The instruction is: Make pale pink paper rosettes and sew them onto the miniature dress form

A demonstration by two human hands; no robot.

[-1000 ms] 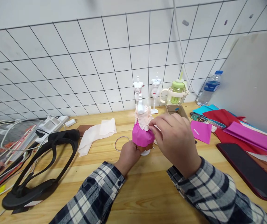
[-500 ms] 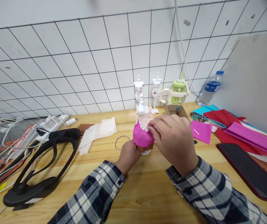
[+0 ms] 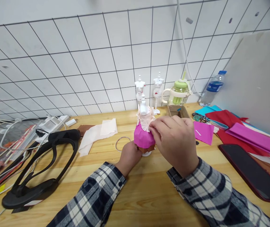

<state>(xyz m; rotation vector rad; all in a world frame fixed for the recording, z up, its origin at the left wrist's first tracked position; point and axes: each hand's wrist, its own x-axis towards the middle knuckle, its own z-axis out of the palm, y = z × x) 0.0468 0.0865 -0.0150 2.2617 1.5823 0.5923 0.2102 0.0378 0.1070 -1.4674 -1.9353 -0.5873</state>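
Note:
A small white dress form (image 3: 143, 108) stands in the middle of the table. It wears a pale pink crepe-paper bodice (image 3: 145, 120) above a magenta paper skirt (image 3: 142, 137), with a brown layer (image 3: 149, 149) showing below the hem. My left hand (image 3: 130, 157) is closed low around the form, under the skirt's left side; its fingertips are hidden. At the waist's right side, my right hand (image 3: 176, 140) pinches the lower edge of the pale pink bodice between thumb and forefinger.
Behind stand two bare dress forms (image 3: 140, 90) (image 3: 158, 91), a green-lidded cup (image 3: 180, 93) and a cardboard box (image 3: 178, 111). Pale paper strips (image 3: 97, 135), a ring (image 3: 123, 138) and a black headset-like frame (image 3: 54, 157) lie left. Coloured paper (image 3: 226, 121), a phone (image 3: 253, 171) and a bottle (image 3: 212, 88) are right.
Both hands keep their hold on the dressed form with hardly any movement. The whole view has shifted very slightly.

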